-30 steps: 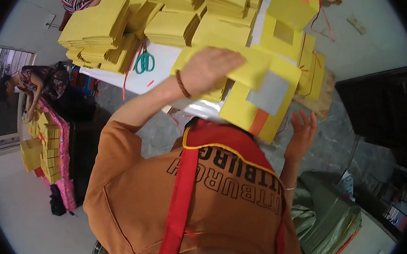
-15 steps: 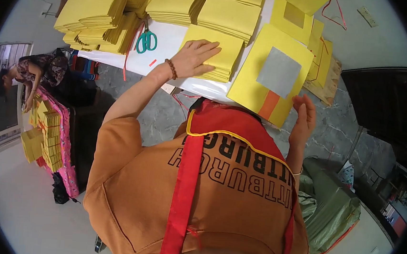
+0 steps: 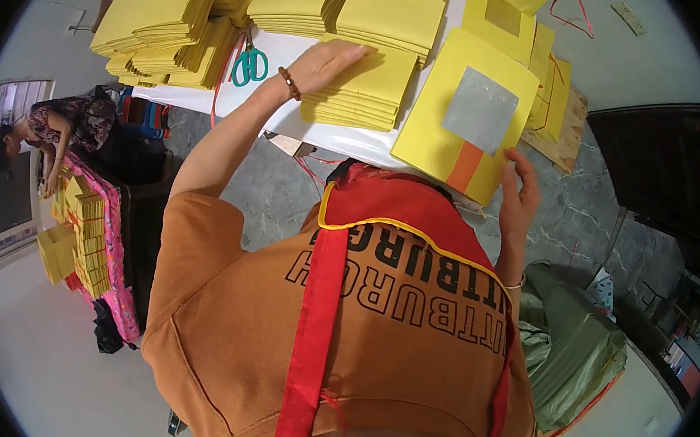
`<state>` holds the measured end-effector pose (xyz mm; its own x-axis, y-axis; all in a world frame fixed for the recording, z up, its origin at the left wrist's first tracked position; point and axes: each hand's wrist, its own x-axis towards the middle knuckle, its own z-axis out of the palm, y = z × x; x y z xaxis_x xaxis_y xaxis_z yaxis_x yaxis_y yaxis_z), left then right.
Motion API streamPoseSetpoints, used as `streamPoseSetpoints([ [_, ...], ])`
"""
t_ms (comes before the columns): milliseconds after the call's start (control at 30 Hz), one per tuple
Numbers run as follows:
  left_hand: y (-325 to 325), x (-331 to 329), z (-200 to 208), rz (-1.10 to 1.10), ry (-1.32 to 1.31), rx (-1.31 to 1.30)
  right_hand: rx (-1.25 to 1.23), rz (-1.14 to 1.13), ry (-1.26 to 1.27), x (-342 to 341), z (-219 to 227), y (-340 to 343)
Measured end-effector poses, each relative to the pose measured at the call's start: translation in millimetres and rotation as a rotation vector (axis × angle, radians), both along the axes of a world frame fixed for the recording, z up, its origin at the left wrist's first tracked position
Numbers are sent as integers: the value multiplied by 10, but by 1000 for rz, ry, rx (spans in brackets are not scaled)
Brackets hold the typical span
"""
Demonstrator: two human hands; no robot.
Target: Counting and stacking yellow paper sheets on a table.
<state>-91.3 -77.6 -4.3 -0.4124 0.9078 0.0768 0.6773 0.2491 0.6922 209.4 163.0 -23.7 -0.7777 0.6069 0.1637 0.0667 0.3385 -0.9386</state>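
My left hand (image 3: 327,65) lies over the top left of a stack of yellow folded papers (image 3: 368,97), its fingers stretched out and held close together. A beaded bracelet circles that wrist. To the right lies a large yellow piece (image 3: 434,114) with a grey square (image 3: 482,110) and an orange strip (image 3: 463,167). Beside its right edge is my right hand (image 3: 520,192), fingers loosely bent and apart. One fingertip is at the edge; whether it presses there I cannot tell. Left of the stack are green-handled scissors (image 3: 250,67).
More yellow stacks (image 3: 156,18) fill the far side of the white table (image 3: 331,141). Bundled yellow pieces (image 3: 550,103) lie on a wooden board (image 3: 568,141) at right. Another person (image 3: 66,122) works at a pink-covered table (image 3: 119,274) far left. A green-covered object (image 3: 574,351) stands at right.
My left hand's spread fingers have drawn together and moved slightly left and away from me over the stack. My right hand has moved up a little along the large piece's edge.
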Motion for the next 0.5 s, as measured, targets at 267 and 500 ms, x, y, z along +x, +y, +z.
streamPoseSetpoints([
  [267,532,751,269,-210,187,206,252,9,-51,-15,-39,-25],
  [500,641,1217,109,-484,514,103,446,-8,-54,-64,-52,-25],
])
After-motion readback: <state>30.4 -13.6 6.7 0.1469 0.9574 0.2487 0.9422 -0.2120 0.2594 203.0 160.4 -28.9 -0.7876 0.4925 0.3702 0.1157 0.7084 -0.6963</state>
